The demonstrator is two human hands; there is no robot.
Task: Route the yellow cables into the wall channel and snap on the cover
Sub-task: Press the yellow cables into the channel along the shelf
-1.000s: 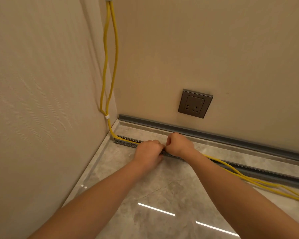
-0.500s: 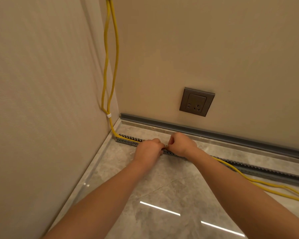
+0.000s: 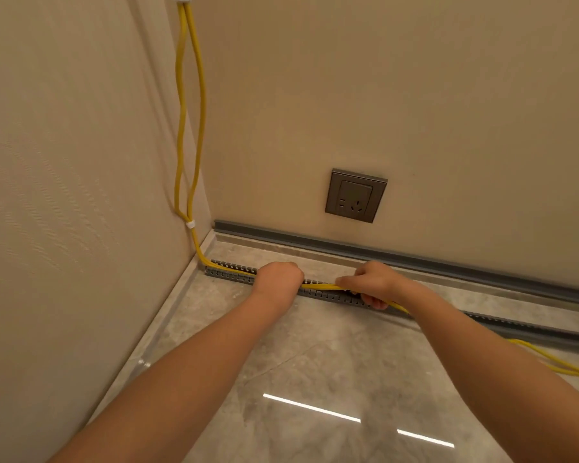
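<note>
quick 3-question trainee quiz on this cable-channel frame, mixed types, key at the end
1. True or false: the left hand and the right hand are both down at the slotted channel on the floor.
2. Multiple choice: the long plain grey strip lies A) snapped onto the channel, B) along the foot of the back wall, apart from the channel, C) in the right hand.
3. Fill in: beyond the right hand, the yellow cables trail loose over the ____.

Key: 1 true; 2 B; 3 floor.
</note>
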